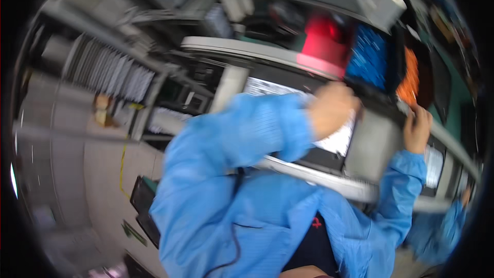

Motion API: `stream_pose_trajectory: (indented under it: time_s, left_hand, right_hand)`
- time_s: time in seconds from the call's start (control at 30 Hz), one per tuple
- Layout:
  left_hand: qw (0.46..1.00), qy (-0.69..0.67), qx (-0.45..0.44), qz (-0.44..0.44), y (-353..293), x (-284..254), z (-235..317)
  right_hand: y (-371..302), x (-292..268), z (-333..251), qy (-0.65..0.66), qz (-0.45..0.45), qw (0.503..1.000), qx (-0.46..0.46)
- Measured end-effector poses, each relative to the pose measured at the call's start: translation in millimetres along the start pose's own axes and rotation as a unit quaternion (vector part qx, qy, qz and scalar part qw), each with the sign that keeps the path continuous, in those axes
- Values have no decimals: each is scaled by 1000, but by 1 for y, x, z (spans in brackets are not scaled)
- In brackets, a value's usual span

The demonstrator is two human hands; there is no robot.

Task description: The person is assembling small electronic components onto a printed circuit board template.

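Motion blurs much of the head view. My left hand (333, 110) is over a dark panel bearing a white printed sheet (337, 141), just in front of the red bin (324, 46) and the blue parts (368, 56). Its fingers look curled but are smeared, and anything in them is hidden. To the right, my right hand (418, 129) is at the bench's far rail, below the orange parts (408, 80). Its fingers and thumb are bent together; what they hold, if anything, is too blurred to make out. Between the hands lies a grey surface (373, 141).
A pale rail (329, 181) runs along the bench front, close to my body. Behind the bins stands a white roll (388, 2). A rack of stacked panels (110, 67) is at left. A co-worker's blue sleeve (446, 226) shows at lower right.
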State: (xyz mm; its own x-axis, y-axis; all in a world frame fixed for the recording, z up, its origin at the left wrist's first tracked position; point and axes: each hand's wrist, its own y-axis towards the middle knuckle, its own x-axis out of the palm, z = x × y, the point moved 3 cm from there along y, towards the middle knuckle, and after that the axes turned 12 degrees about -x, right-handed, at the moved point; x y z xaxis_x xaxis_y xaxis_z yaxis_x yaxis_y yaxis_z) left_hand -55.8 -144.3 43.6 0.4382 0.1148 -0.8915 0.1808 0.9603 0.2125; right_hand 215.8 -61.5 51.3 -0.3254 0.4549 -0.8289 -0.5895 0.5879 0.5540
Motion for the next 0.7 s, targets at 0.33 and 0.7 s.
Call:
stream_pose_trajectory:
  time_s: [0.33, 0.7]
  left_hand:
    - [970, 203, -104, 87, 204, 92, 4]
    - [993, 62, -91, -49, 195, 84, 2]
  right_hand:
    - [18, 206, 172, 268, -32, 961, 61]
    - [39, 114, 107, 212, 31, 949, 230]
